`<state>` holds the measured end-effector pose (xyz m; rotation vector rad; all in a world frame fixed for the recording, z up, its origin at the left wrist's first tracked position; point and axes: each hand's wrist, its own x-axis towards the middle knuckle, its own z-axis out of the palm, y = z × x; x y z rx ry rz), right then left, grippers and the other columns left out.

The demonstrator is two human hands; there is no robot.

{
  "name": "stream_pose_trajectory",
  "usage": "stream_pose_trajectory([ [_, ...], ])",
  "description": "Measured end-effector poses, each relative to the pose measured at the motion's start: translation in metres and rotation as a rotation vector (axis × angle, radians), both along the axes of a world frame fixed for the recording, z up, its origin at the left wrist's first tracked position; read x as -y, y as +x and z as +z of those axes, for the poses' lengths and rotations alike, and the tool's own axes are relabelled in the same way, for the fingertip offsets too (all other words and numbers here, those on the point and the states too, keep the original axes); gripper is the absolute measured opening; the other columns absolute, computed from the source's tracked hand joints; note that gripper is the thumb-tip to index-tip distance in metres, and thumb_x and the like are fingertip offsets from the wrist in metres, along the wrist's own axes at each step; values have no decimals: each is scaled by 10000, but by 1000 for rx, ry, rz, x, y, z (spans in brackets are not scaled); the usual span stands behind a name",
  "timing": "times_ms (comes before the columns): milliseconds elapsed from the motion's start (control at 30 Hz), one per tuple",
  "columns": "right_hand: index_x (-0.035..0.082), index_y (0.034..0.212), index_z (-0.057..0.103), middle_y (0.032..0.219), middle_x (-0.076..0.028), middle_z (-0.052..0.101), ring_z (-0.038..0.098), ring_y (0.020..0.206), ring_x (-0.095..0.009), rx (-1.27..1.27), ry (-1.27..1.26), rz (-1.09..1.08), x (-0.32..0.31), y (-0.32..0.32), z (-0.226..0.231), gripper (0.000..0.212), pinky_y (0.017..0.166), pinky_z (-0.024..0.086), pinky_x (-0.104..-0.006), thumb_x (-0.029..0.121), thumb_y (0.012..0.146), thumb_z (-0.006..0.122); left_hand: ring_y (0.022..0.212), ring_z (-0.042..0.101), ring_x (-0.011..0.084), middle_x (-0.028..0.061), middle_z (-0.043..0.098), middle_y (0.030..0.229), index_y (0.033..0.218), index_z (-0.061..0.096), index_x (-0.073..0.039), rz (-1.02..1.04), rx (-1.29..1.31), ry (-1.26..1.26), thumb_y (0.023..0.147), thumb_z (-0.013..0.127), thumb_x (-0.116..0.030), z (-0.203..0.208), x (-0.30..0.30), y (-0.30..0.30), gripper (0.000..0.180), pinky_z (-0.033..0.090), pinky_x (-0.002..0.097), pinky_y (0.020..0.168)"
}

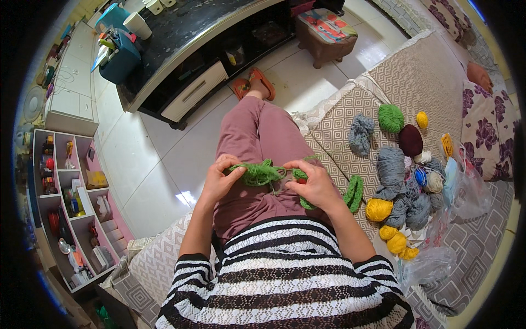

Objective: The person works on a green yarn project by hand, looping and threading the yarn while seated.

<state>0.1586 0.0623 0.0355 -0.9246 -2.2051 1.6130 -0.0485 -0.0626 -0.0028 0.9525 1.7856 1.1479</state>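
Note:
A loose, tangled bunch of green yarn (261, 174) stretches above my lap between my two hands. My left hand (222, 178) pinches its left end between thumb and fingers. On the other side, my right hand (313, 185) is closed on strands from the same bunch. Some green yarn shows around the right fingers, with a small red spot beside it that I cannot make out. Just right of my right hand, a green knitted or crocheted strip (354, 193) lies folded on the seat cover. The palms are hidden from view.
Right of me on the patterned sofa (433, 77) lie a green yarn ball (390, 118), a maroon ball (410, 140), grey yarn (391, 167), several yellow balls (378, 209) and plastic bags (468, 192). A compartment shelf (57, 181) stands left; a black TV stand (186, 49) is ahead.

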Motion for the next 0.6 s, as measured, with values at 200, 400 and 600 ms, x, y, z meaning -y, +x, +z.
stream_pose_trajectory([
  [200, 38, 833, 574, 763, -111, 589, 560, 669, -244, 89, 172, 35, -9, 11, -14, 204, 596, 431, -296, 156, 673, 621, 944, 469, 168, 111, 553, 879, 677, 517, -35, 70, 226, 221, 753, 514, -146, -2, 2, -3, 135, 351, 285, 814],
  [400, 42, 788, 589, 657, -109, 581, 550, 555, -205, 39, 134, -103, -21, 15, -11, 155, 517, 412, -280, 185, 727, 595, 742, 553, 177, 91, 555, 752, 821, 437, -41, 216, 750, 255, 803, 418, -134, 6, 1, 4, 96, 421, 280, 737],
  [600, 46, 778, 608, 627, -2, 575, 467, 510, -36, -162, -260, -345, -33, 7, 2, 119, 472, 362, -176, 159, 768, 576, 390, 375, 78, 38, 480, 598, 812, 450, -45, 227, 836, 225, 816, 432, -154, 0, 5, 3, 110, 315, 173, 397],
])
